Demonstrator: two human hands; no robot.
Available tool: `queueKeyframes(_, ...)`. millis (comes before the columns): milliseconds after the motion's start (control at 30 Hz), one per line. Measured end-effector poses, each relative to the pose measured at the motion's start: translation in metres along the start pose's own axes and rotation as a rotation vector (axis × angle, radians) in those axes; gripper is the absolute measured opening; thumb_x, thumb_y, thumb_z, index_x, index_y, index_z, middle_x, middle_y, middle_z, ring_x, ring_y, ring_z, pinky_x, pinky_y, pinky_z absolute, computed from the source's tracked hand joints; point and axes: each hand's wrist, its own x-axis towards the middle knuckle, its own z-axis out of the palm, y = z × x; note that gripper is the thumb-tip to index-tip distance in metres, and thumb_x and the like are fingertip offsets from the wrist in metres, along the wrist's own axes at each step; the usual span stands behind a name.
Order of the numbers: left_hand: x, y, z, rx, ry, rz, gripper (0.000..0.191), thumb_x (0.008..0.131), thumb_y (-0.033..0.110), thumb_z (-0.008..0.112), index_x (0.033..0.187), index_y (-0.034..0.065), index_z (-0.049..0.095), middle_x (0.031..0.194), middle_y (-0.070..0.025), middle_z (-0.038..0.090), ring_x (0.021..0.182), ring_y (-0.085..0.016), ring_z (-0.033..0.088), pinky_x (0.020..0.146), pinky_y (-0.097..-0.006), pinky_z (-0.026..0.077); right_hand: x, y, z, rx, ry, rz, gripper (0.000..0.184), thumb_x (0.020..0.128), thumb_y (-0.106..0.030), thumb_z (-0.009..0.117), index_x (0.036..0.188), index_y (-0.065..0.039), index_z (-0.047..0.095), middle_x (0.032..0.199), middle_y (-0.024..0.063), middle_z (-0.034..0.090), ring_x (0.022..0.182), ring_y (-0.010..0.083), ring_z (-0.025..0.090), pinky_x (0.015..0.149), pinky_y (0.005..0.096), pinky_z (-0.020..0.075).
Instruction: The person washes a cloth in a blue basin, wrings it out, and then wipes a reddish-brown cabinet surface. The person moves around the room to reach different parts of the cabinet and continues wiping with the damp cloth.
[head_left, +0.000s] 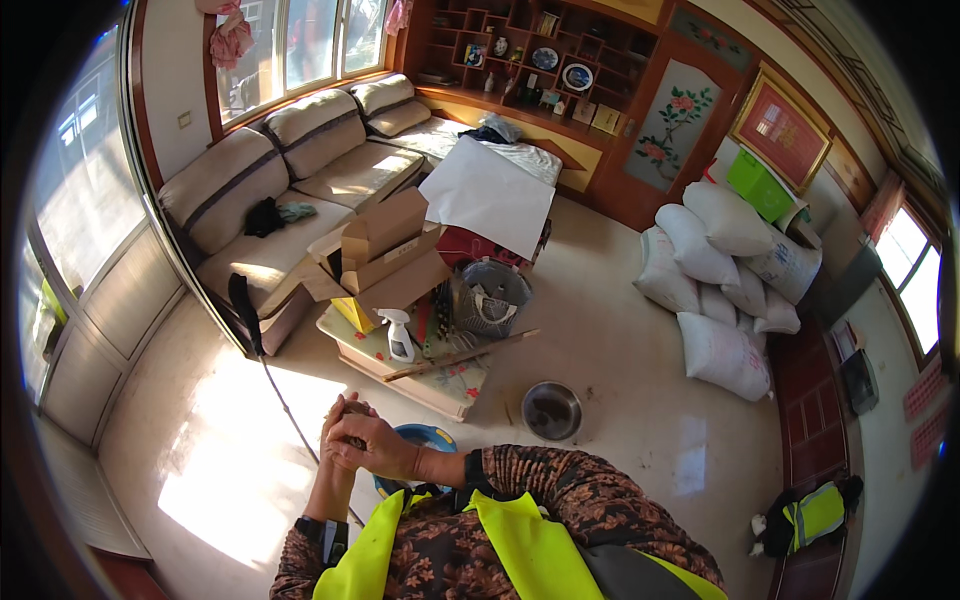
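My left hand (331, 439) and my right hand (386, 444) are pressed together in front of my chest. Between them is a crumpled brownish thing (358, 409), mostly covered by my fingers; I cannot tell what it is. Below my right wrist a blue plastic basin (429, 433) rests on the floor, partly hidden by my arms and body. A long thin pole with a dark fluffy duster head (242, 304) slants past my left wrist, its lower end behind my sleeve.
A low table (442, 397) ahead carries an open cardboard box (397, 259), a white spray bottle (397, 335) and a wooden stick (461, 355). A steel bowl (551, 411) with dark liquid stands on the floor. White sacks (724, 352) are piled right; a sofa (300, 165) stands left.
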Motion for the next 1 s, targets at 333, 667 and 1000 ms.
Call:
queueKeyframes(333, -0.022, 0.041, 0.095, 0.075, 0.111, 0.415, 0.016, 0.079, -0.007, 0.053, 0.089, 0.0054, 0.052, 0.091, -0.0086, 0.061, 0.084, -0.024, 0.063, 0.088, -0.0398, 0.054, 0.024, 0.013, -0.026, 1.007, 0.506, 0.467, 0.019, 0.102, -0.023, 0.058, 0.11, -0.007, 0.055, 0.087, 0.0023, 0.062, 0.085, 0.0132, 0.066, 0.08, 0.0277, 0.0543)
queueKeyframes(667, -0.06, 0.035, 0.155, 1.384, -0.632, 1.224, 0.024, 0.055, -0.004, 0.065, 0.077, 0.0057, 0.06, 0.083, -0.0081, 0.062, 0.077, -0.026, 0.064, 0.07, -0.0366, 0.055, 0.014, 0.017, -0.052, 1.34, 0.084, 0.949, 0.016, 0.101, -0.026, 0.054, 0.101, -0.01, 0.057, 0.07, -0.0037, 0.057, 0.06, 0.0068, 0.053, 0.053, 0.0236, 0.0453)
queueKeyframes(1000, -0.049, 0.034, 0.159, 1.652, -1.194, 1.48, 0.02, 0.053, 0.019, 0.067, 0.072, 0.0126, 0.066, 0.081, -0.0013, 0.058, 0.073, -0.019, 0.058, 0.064, -0.032, 0.049, 0.036, 0.007, -0.073, 1.141, -0.185, 0.925, 0.036, 0.099, -0.02, 0.056, 0.13, -0.001, 0.048, 0.064, -0.0059, 0.048, 0.052, 0.0032, 0.043, 0.047, 0.019, 0.0381)
